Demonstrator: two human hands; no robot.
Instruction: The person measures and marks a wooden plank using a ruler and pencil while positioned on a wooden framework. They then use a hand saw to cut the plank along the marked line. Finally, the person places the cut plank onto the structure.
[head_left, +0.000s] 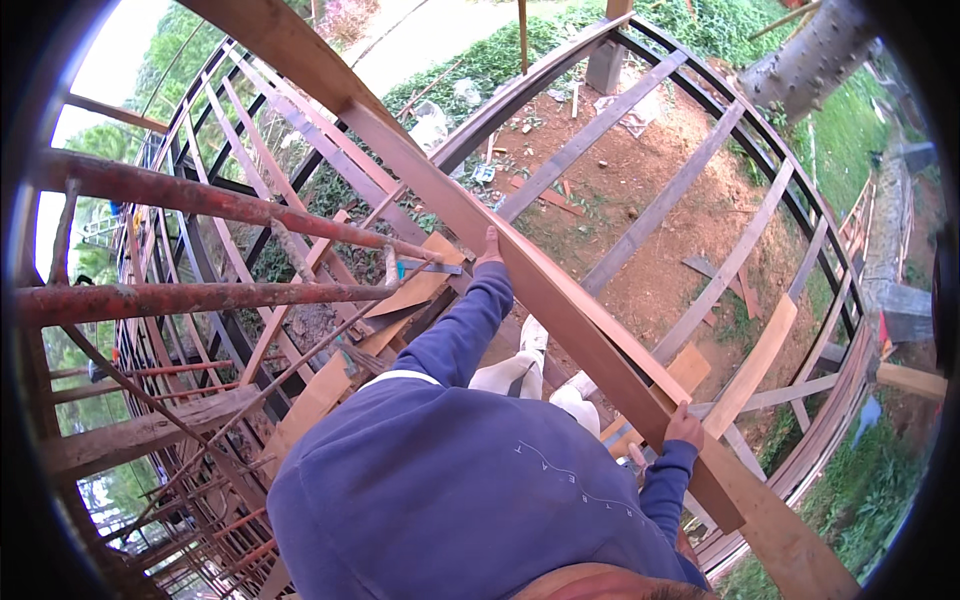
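Observation:
A long reddish-brown wooden board point(560, 305) runs slantwise across the middle, from the upper left to the lower right. A second brown strip seems to lie along its side, with a narrow gap near the right end. My left hand point(490, 247) grips the board's near edge around its middle; the fingers beyond the edge are partly hidden. Farther down, my right hand point(684, 430) is closed around the board close to a pale wooden plank point(765, 520). Both arms are in blue sleeves, and my white shoes point(534, 338) show below the board.
Rusty red scaffold pipes point(230, 205) stick in from the left. A curved black metal frame point(770, 150) carries spaced wooden joists point(665, 225), with open gaps down to bare soil point(620, 180). Loose planks point(757, 370) lie across it. A tree trunk point(812, 60) stands at the upper right.

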